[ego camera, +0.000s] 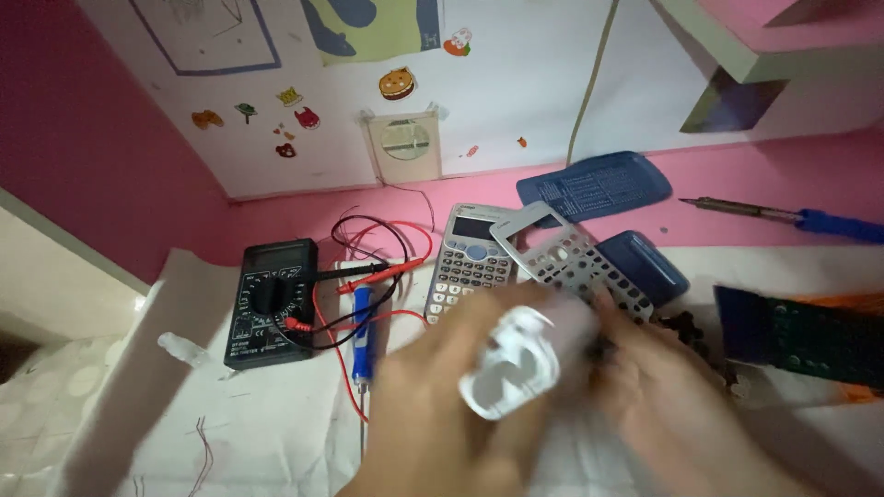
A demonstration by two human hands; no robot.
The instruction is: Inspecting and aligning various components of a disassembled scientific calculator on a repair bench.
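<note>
A glossy white plastic piece [516, 361] sits in blurred hands, beside a matt silver plastic calculator faceplate [573, 260], a matt black plastic multimeter [273, 302] and a smooth pink desk [783, 179].

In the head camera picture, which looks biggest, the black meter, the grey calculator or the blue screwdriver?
1. Black meter, biggest.
2. Grey calculator, a bit smaller, though a hand hides its lower edge, so this is unsure.
3. Blue screwdriver, thinnest and smallest.

The pink desk [783, 184], half covered by white paper [267, 423], had a black multimeter [272, 302], grey calculator [470, 262], blue screwdriver [365, 336] and soldering iron [783, 217] on it.
</note>
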